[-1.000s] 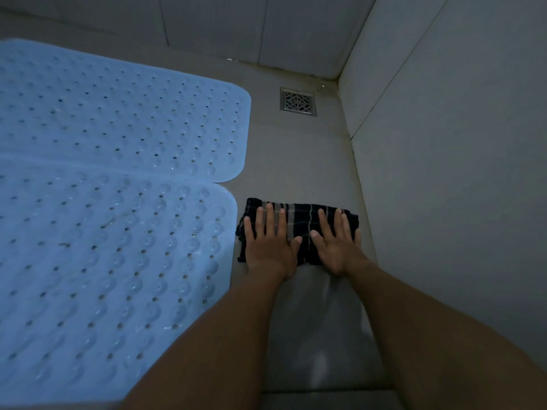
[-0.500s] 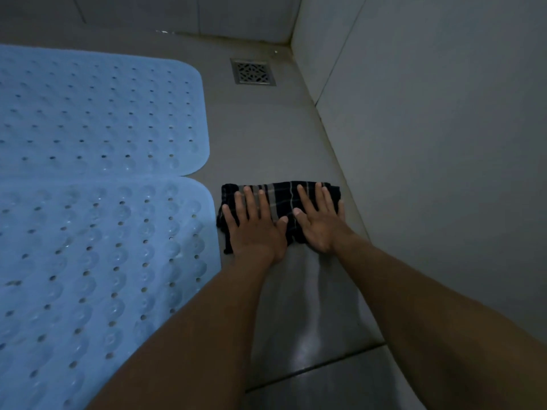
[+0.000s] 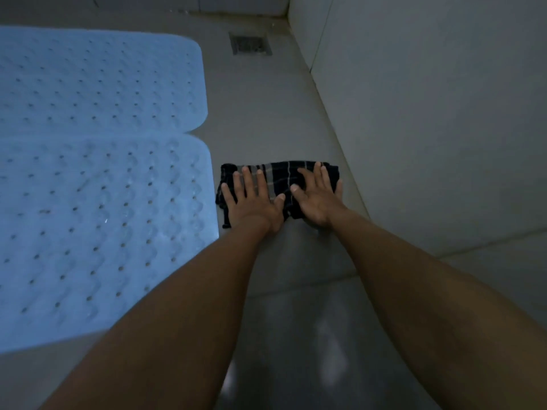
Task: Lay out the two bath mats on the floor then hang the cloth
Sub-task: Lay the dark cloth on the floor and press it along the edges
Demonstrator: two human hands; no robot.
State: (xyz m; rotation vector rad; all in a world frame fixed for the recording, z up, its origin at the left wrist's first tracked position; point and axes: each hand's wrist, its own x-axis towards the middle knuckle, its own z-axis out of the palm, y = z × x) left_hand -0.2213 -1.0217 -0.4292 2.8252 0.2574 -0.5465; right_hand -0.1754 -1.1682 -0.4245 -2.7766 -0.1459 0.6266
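Note:
Two pale blue bath mats with drain holes lie flat on the tiled floor, the far mat (image 3: 97,81) and the near mat (image 3: 97,229) edge to edge on the left. Just right of the near mat a dark plaid cloth (image 3: 281,176) lies folded on the floor. My left hand (image 3: 254,201) presses flat on its left half, fingers spread. My right hand (image 3: 318,196) presses flat on its right half. Both palms cover the cloth's near edge.
A square metal floor drain (image 3: 250,44) sits at the back near the corner. A tiled wall (image 3: 429,113) rises close on the right of the cloth. The grey floor (image 3: 296,335) shows a wet sheen near me.
The cloth and both hands have slid back toward me along the floor, staying flat on it. The view has swung so the drain and corner sit farther off.

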